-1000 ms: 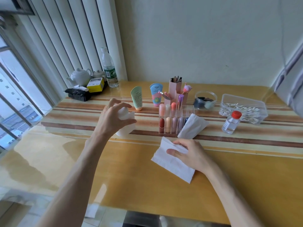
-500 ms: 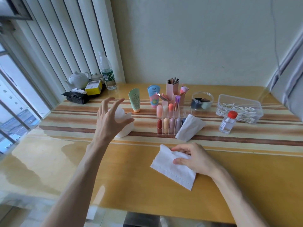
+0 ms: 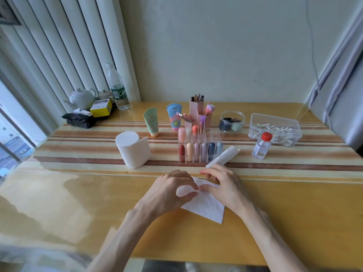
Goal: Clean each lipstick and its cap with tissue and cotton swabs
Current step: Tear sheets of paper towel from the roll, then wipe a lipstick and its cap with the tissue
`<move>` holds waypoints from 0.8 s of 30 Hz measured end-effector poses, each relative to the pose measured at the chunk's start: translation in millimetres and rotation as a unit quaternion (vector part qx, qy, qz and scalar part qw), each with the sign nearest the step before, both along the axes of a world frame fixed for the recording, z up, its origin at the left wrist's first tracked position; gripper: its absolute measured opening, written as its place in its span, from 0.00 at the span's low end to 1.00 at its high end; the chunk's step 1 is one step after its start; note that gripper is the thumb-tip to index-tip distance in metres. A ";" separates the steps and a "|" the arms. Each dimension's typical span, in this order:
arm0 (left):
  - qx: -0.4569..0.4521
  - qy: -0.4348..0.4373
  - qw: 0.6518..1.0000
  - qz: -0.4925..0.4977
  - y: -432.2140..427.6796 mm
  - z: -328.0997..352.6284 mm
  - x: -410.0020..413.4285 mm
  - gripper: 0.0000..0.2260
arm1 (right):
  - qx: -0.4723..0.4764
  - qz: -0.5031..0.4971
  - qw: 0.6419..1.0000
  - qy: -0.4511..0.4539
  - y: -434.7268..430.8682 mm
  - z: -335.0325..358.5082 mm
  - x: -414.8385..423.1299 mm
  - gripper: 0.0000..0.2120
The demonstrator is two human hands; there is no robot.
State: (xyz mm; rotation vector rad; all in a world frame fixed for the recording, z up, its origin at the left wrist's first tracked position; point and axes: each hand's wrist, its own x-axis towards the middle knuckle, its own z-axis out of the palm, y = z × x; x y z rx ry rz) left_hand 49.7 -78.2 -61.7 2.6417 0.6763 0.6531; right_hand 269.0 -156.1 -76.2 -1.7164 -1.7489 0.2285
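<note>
Bright, soft daylight from the window (image 3: 11,134) at left; pale glare on the glossy table (image 3: 59,195), shadows faint. Centre sharp, tissue (image 3: 206,208) crisp-edged; wide-angle bowing at margins, lower corners smeared, possibly out of focus.

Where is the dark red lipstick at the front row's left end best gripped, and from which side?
Pinch the dark red lipstick by its rounded top, probably from above: it stands upright in a narrow organizer slot, the peach lipstick close beside it, leaving its sides walled in.

Lipsticks (image 3: 196,152): capped, upright, rowed in clear organizer (image 3: 215,134). Tissue sheet (image 3: 208,207): white, lying on surface (image 3: 78,193). Cotton swabs (image 3: 275,130): heaped in clear tub (image 3: 295,132).
</note>
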 end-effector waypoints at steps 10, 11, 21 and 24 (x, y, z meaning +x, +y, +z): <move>-0.008 0.001 1.000 0.020 7.1 -12.8 10.1 0.06 | 0.224 -0.145 0.964 -0.022 -10.8 26.8 8.4 0.02; -0.013 -0.002 1.000 0.024 8.0 -12.9 11.1 0.06 | 0.207 -0.179 0.962 -0.008 -3.2 27.9 12.9 0.06; -0.032 -0.006 0.999 0.029 3.0 -7.9 30.2 0.06 | 0.038 -0.172 0.982 0.066 47.9 17.7 46.3 0.16; -0.025 -0.003 0.999 0.029 3.8 -7.7 30.9 0.06 | 0.041 -0.176 0.981 0.073 50.3 15.7 49.7 0.15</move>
